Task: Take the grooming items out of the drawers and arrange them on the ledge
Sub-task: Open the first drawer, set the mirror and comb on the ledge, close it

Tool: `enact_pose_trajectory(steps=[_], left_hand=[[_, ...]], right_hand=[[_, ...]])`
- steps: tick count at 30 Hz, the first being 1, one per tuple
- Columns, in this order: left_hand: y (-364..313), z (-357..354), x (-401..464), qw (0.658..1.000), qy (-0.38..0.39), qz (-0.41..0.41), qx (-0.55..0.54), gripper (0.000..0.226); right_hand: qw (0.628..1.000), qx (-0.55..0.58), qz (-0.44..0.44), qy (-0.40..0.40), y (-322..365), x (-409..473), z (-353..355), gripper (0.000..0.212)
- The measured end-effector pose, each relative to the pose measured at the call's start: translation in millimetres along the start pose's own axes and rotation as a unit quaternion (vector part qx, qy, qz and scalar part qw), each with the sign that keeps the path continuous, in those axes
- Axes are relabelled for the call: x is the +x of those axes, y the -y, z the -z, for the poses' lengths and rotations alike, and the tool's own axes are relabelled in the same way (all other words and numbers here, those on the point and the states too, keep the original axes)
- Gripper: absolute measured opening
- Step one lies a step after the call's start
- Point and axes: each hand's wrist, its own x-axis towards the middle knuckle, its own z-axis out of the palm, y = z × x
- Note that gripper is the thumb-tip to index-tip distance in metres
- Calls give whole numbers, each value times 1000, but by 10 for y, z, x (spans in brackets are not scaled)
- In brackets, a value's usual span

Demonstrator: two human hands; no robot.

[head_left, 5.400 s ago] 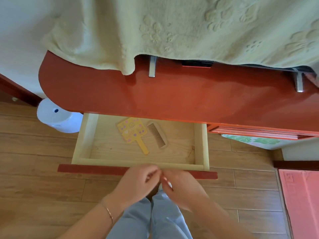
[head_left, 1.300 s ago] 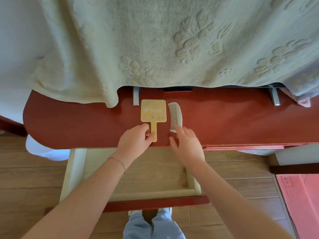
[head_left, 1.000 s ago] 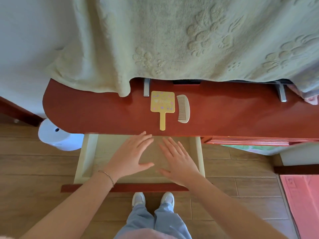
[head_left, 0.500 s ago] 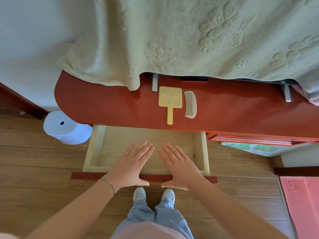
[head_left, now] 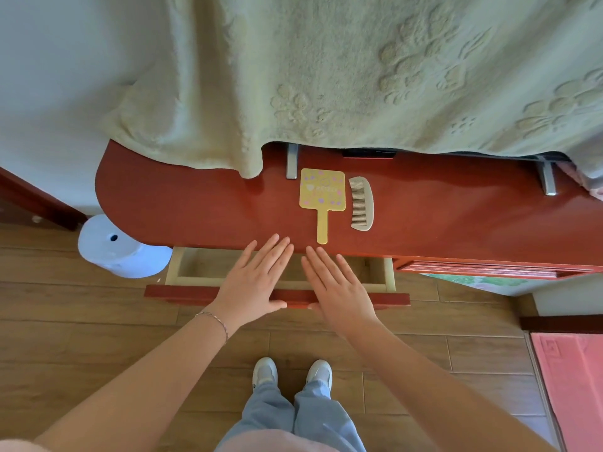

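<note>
Yellow plastic hand mirror [head_left: 322,194]: flat square head with pastel spots and a narrow straight handle, lying on the red lacquered ledge [head_left: 195,203] with the handle pointing toward the person. Judged light and stiff; the far face is not shown and may hold glass, so treat it as fragile. Best taken by pinching the handle, which lies near the ledge's front edge.

Comb [head_left: 361,203]: pale, curved spine, fine teeth facing the mirror, lying just beside the mirror's right edge, apart from it. Judged very light, rigid and thin; on the glossy surface it would likely slide, so pinch it across the spine or tip it up by one end.

Drawer [head_left: 182,274]: pale wood box with red front, partly open beneath the ledge; what shows of its interior holds nothing.

Left hand [head_left: 254,283] and right hand [head_left: 339,288]: both flat with straight fingers, gripping nothing, palms at the drawer front, seemingly placed to push it.

Also present: green towel [head_left: 359,76] draped over the ledge's back; white paper roll [head_left: 120,247] on the wooden floor.
</note>
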Motion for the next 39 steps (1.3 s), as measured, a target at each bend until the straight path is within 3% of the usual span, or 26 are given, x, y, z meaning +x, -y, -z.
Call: enact_pose_trajectory(steps=[9,15,22,26,33,39], left_hand=[[143,14,368,998,-62,16,12,78],[234,-1,516,998,-66,20,8,68],[88,83,491,996,-83,-14,-44,58],[-139,240,596,989,-104,-75,-80,43],[-819,402,895,975,-88,-178,-102,45],[-1523,436,1031,957,-70,-256,-118,44]], right_hand=[[998,-24,-25,-45,-169,472,14,85],[996,-55,-42,-55,-233,673,33,72],[994,17,-59,-96,-238,465,73,67],[976,81,-163,-117,-330,37,125,48],[939,95,-325,-62,-607,-912,54,59],[886,90,-453,-38,-820,-1761,65,60]])
